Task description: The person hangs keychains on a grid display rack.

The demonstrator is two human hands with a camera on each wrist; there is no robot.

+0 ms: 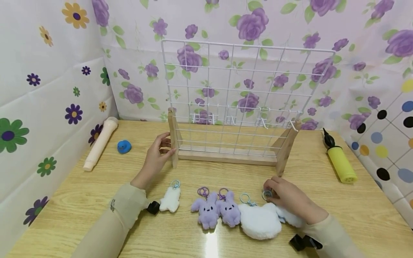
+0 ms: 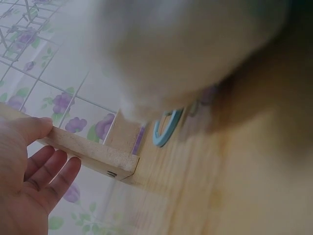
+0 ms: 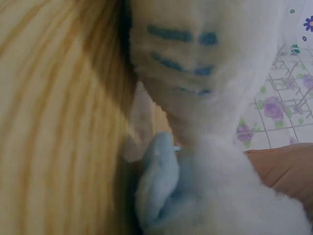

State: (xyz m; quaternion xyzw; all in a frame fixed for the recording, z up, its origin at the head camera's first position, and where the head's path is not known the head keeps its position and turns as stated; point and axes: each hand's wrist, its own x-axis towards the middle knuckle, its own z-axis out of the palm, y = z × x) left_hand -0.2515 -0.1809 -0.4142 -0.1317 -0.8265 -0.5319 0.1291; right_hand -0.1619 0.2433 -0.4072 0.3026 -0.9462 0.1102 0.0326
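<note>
My left hand (image 1: 156,157) holds the left wooden upright (image 1: 173,139) of a white wire grid rack (image 1: 248,95), thumb on one side and fingers on the other. At the right my right hand (image 1: 288,195) pinches the light-blue ring (image 1: 264,195) of a white-and-light-blue plush keychain (image 1: 290,217), which the hand partly covers. Beside it lies a bigger white plush keychain (image 1: 260,221). Two purple bunny keychains (image 1: 208,214) lie in the middle. A small white plush keychain (image 1: 171,199), blurred and close in the left wrist view, lies near my left sleeve.
Several white hooks (image 1: 231,119) hang on the grid above its wooden base bar (image 1: 226,156). A pale pink stick (image 1: 101,143) and a blue toy duck (image 1: 124,146) are at the left. A yellow hand pump (image 1: 342,164) lies at the right. Patterned cloth walls enclose the table.
</note>
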